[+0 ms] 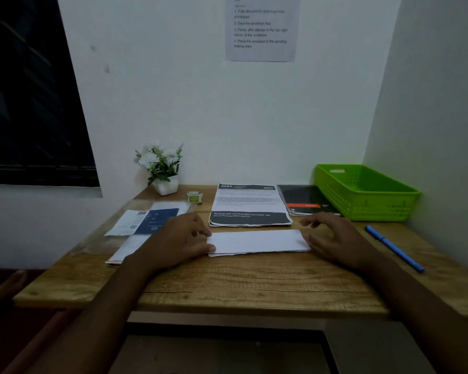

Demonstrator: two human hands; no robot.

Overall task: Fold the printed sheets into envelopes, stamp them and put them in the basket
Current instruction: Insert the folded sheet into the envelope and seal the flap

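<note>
Looks down from the head onto a wooden desk (pixel 227 282). Finds a folded white sheet (pixel 257 241) lying flat at mid-desk, just in front of a stack of printed sheets (pixel 250 205). Catches the left hand (pixel 179 238) palm down at the sheet's left end, relaxed, thumb and forefinger tips touching the paper's edge, gripping nothing. Catches the right hand (pixel 333 238) at the right end, fingers spread and loosely curled above the wood, thumb against the paper's edge, likewise loose. Places a green basket (pixel 368 209) in the far right corner, well apart from the folded sheet, beside a dark folder (pixel 305 198). Notes a blue pen (pixel 393 248) right of the right hand, a small roll of stickers (pixel 194 197) near a potted plant (pixel 161 168), and blue-and-white papers (pixel 146 222) beside the left hand.
</note>
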